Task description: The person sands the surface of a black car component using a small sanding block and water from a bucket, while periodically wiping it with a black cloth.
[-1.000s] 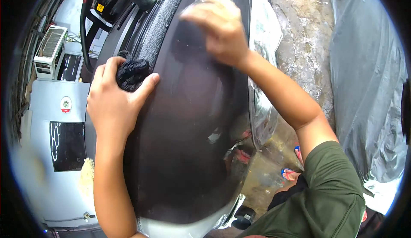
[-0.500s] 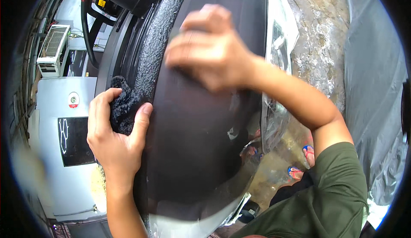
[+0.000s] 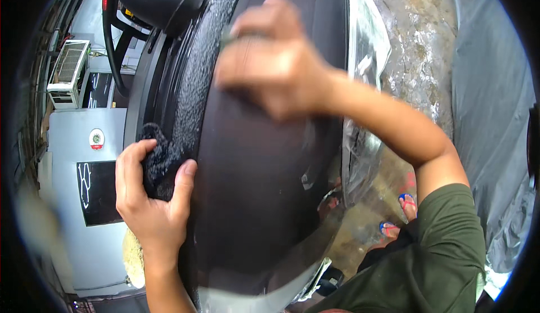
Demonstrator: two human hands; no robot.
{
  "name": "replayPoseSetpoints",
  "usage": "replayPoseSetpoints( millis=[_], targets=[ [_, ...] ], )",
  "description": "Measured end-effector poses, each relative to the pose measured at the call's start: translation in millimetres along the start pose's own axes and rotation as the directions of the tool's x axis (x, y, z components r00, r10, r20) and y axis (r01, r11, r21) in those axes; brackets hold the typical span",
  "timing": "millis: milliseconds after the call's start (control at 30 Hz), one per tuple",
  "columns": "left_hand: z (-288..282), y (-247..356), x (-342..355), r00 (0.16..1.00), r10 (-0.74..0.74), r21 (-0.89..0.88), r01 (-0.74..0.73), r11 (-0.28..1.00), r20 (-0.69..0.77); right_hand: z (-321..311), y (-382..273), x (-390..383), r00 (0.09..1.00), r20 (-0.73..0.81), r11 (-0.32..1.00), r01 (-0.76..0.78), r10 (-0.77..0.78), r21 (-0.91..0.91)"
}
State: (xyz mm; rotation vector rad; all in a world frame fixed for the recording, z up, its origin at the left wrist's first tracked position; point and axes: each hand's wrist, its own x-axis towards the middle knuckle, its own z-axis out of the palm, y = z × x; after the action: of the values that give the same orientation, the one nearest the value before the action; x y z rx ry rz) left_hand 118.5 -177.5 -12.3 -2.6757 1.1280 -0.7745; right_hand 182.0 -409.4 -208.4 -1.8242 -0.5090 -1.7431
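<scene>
Black cloth point(image 3: 161, 165) in left fingers point(image 3: 129, 169)

In front of you is a vehicle's dark, glossy, curved panel point(image 3: 253, 200), its lower end pale with glare. A pebbled dark strip point(image 3: 191, 88) borders its left side. On that edge sits a black plush cloth point(image 3: 162, 169), gripped between the thumb and fingers of your left hand point(image 3: 154, 217). Clear plastic sheeting point(image 3: 363, 166) hangs along the right edge. Beyond it, the stained concrete floor point(image 3: 416, 43) bears two blue sandals point(image 3: 406, 203) with red straps, worn on feet.
</scene>
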Motion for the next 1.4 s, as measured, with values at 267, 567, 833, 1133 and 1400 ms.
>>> replayPoseSetpoints(
  millis=[267,567,833,1133,1400],
  targets=[
    [2,3,3,1.0,0.016,-0.034,-0.017,0.999,-0.015,-18,111,20,0.977,0.006,0.977,-0.213,0.214,-0.018],
    [16,-1,15,0.993,0.102,0.035,-0.1,0.994,-0.06,-61,7,-43,0.311,-0.009,0.178,-0.519,0.95,0.836],
    [10,-5,-19,0.948,0.266,0.209,-0.228,0.951,-0.175,-120,-257,-180,-0.113,0.545,-0.423,-0.764,0.831,0.487],
    [-70,-43,-220,0.946,0.305,0.373,-0.245,0.895,-0.109,-182,-370,-230,-0.431,0.498,-0.643,-0.646,0.752,0.411],
    [-141,-69,-343,0.989,0.023,0.306,0.022,0.952,-0.143,-109,-337,-143,0.092,0.413,-0.135,-0.862,0.906,0.488]
  ],
)
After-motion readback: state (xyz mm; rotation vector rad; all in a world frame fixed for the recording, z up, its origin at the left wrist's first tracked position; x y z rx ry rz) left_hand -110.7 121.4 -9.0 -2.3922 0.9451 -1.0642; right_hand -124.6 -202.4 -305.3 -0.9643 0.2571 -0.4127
